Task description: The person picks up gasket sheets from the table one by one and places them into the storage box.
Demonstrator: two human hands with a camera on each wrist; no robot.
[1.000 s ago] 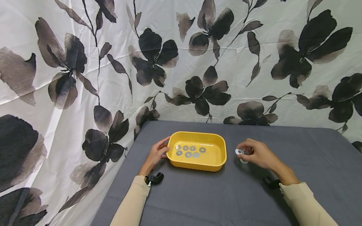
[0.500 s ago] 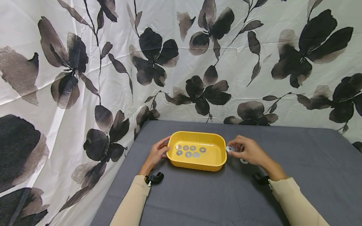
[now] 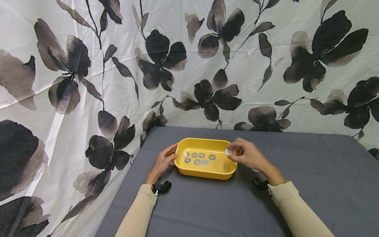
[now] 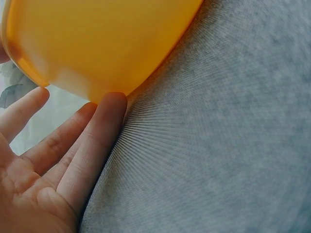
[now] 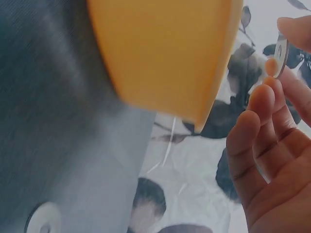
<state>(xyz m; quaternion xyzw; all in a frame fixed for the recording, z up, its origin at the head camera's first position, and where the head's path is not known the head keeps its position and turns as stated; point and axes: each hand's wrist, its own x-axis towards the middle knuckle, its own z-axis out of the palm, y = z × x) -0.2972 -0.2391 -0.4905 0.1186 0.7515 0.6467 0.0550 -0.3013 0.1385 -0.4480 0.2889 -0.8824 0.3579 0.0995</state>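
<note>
A yellow plastic tray (image 3: 204, 172) stands on the grey cloth, with several flat metal washers (image 3: 197, 162) lying in two rough rows on its floor. My left hand (image 3: 163, 162) holds the tray's left end, thumb at the rim and fairly straight fingers against the outer wall. Over the tray's right end, my right hand (image 3: 250, 154) pinches one washer (image 3: 229, 151) between thumb and fingertips. That washer is seen edge-on in the right wrist view, clear of the tray. Another washer (image 5: 44, 219) lies on the cloth right of the tray, mostly hidden by the right hand in the head view.
The grey cloth (image 3: 207, 207) covers the table. A white curtain with dark flowers (image 3: 189, 65) hangs behind and along the left side. Each wrist wears a black camera mount, such as the left wrist camera (image 3: 163, 187).
My right hand has carried the pinched washer leftward from beside the tray to over its right end. The left hand and tray have stayed in place.
</note>
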